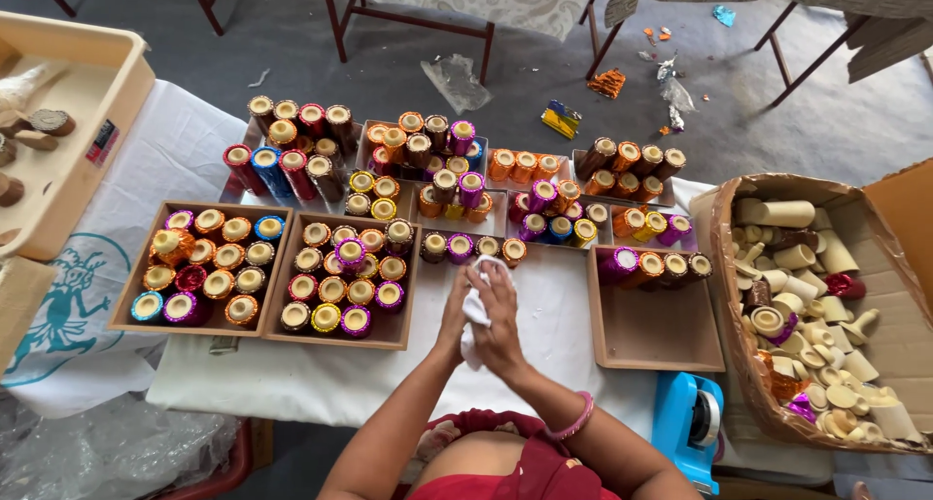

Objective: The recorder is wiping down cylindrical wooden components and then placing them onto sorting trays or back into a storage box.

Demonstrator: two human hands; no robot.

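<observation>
Two hands, left hand (453, 317) and right hand (501, 315), together, clamped on one white cloth (475, 310).

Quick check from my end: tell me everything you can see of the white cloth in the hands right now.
The white cloth looks like soft, thin fabric, crumpled and bunched rather than spread. It is pressed between both hands: the left hand against its left side, the right hand wrapped over its right. One end pokes up above the fingers, another hangs at the wrists. It is held above the white-covered table, just before the rows of foil-wrapped spools.
</observation>
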